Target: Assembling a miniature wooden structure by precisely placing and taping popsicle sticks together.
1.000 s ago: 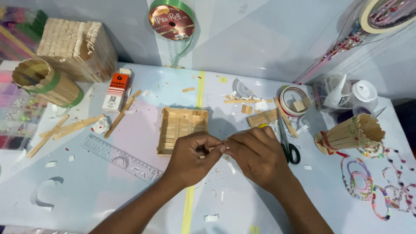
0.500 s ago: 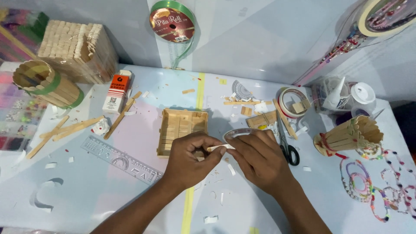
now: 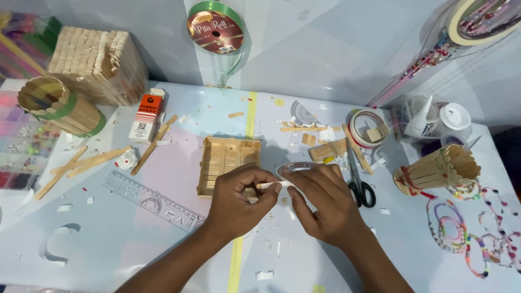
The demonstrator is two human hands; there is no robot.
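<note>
Two bare hands meet above the pale blue table [image 3: 108, 255]: the left hand [image 3: 236, 203] and right hand [image 3: 325, 209] each pinch an end of one thin white strip [image 3: 271, 185], held level just over a shallow square tray of wooden sticks [image 3: 228, 163], which looks empty. One pair of black-handled scissors [image 3: 358, 182] lies near the right hand. One clear plastic ruler [image 3: 154, 202] lies left.

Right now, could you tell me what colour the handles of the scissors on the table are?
Black; the scissors lie just right of the right hand, clearest in the head view.
</note>
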